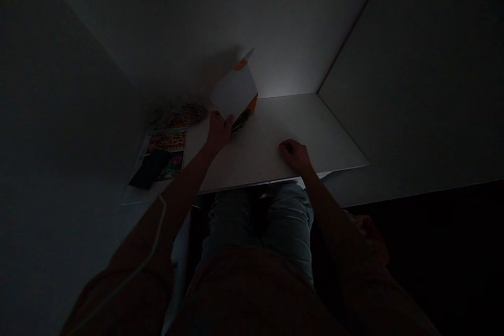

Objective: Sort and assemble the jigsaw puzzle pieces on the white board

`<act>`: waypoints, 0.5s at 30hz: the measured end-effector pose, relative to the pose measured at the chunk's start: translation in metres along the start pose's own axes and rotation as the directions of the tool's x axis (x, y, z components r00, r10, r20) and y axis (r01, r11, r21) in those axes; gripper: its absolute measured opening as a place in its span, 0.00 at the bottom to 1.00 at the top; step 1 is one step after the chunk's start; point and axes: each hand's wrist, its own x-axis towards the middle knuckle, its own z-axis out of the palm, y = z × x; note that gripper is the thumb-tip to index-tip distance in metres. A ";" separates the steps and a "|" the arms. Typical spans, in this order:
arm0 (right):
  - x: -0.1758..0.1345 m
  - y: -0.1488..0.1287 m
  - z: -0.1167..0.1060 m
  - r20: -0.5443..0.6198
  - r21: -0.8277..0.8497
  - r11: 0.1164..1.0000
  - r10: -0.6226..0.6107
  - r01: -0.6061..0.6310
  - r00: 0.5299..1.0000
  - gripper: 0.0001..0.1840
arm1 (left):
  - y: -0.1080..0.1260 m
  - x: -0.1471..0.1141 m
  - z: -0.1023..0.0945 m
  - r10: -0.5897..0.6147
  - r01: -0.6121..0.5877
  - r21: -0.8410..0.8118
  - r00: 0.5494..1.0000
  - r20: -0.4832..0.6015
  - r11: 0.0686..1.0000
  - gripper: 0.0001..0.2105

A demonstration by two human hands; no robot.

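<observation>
My left hand (220,132) is closed on the near edge of an open cardboard box (235,92). The box is tilted up above the table, with a pale plain face, orange flaps and a dark printed side near my fingers. Over to the right, my right hand (295,155) rests by the table's front edge with its fingers curled in. Whether anything small is inside those fingers is hidden. Left of the box lies a heap of small mixed-colour pieces (179,114), too dark to make out. In front of the heap is a colourful printed sheet (169,139).
A dark flat object (150,169) partly covers the printed sheet. The white table (252,160) sits in a corner against pale walls, with my legs under its front edge. A pale cable (157,239) runs along my left arm. The room is very dim.
</observation>
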 end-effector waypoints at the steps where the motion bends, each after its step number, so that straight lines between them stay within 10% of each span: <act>1: 0.000 0.001 0.000 0.001 0.002 1.000 -0.002 0.002 1.000 0.12 | -0.004 0.002 0.004 0.081 -0.080 0.058 0.997 -0.003 0.995 0.22; 15: -0.001 0.006 0.002 -0.016 -0.031 0.998 -0.061 0.061 0.998 0.12 | -0.004 -0.003 -0.010 0.241 -0.237 0.228 0.970 0.011 0.944 0.30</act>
